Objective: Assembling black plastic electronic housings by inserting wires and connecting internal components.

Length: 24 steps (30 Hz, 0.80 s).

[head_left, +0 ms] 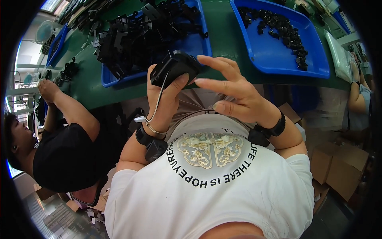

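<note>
My left hand grips a black plastic housing, its thumb pressed across the near face. From the housing a thin pale cable hangs down over my wrist and ends in a small white connector. My right hand is open, fingers spread, with the index and middle fingertips close to the housing's right side. Whether they touch it I cannot tell. Behind my left hand, a blue tray holds a heap of black plastic parts.
A second blue tray with small black parts stands at the right on the green table. One co-worker sits at my left, another at the far right. Cardboard boxes are stacked at the lower right.
</note>
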Tool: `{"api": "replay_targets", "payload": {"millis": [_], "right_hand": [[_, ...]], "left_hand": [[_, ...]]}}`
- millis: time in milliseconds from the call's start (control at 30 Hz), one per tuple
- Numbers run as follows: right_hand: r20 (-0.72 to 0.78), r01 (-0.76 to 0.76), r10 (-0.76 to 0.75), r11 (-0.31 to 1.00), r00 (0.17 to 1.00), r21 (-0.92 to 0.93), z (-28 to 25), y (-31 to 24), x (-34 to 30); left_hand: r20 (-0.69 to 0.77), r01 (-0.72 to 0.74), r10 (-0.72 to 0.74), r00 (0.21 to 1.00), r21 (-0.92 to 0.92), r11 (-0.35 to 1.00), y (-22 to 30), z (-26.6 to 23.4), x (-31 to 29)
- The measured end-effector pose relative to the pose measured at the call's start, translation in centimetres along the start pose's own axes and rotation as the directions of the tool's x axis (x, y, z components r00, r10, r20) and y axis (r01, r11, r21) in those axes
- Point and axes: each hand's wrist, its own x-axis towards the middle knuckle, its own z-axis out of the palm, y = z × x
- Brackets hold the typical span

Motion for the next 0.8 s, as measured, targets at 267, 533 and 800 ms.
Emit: {"api": "replay_targets", "payload": {"millis": [267, 533, 800], "right_hand": [[-0.020, -0.051, 0.053, 0.993, 0.998, 0.103, -0.3, 0.2, 0.0], [-0.035, -0.167, 0.180, 0.957, 0.983, 0.239, 0.1, 1.4, 0.7], [-0.006, -0.135, 0.139, 0.973, 0.990, 0.188, 0.6, 1.7, 0.9]], "left_hand": [[-0.056, 0.057, -0.058, 0.997, -0.028, 0.998, -0.3, 0.2, 0.0], [-0.015, 0.072, -0.074, 0.997, -0.087, 0.994, -1.2, 0.0, 0.4], [-0.035, 0.019, -0.022, 0.999, -0.071, 0.997, -0.6, 0.4, 0.6]]}}
